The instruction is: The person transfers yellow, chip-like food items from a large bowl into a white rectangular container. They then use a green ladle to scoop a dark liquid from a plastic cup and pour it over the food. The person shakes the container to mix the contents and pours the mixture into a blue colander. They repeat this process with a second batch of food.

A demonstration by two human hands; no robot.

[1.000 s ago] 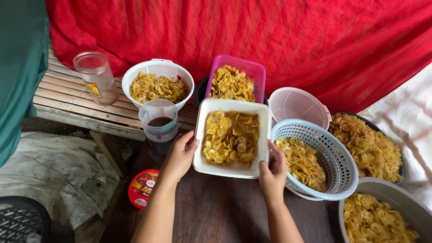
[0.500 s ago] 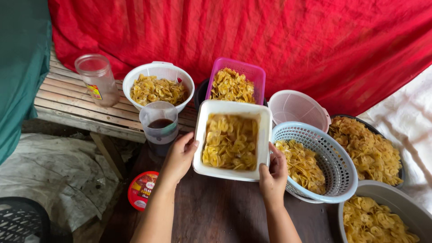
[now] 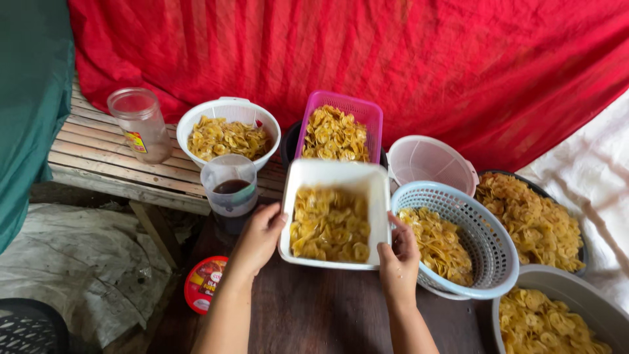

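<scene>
We hold a white tray (image 3: 333,176) of yellow chips (image 3: 329,225).
Our left hand (image 3: 260,237) and right hand (image 3: 398,252) grip its sides; a blue basket (image 3: 488,252) with chips stands beside.

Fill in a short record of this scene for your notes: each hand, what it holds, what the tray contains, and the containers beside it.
left hand: grips the left edge of the white tray
right hand: grips the tray's right edge
tray contents: yellow chips, heaped at the near end
left of tray: plastic cup of dark liquid
right of tray: pale blue basket holding chips
behind tray: pink basket of chips
</scene>
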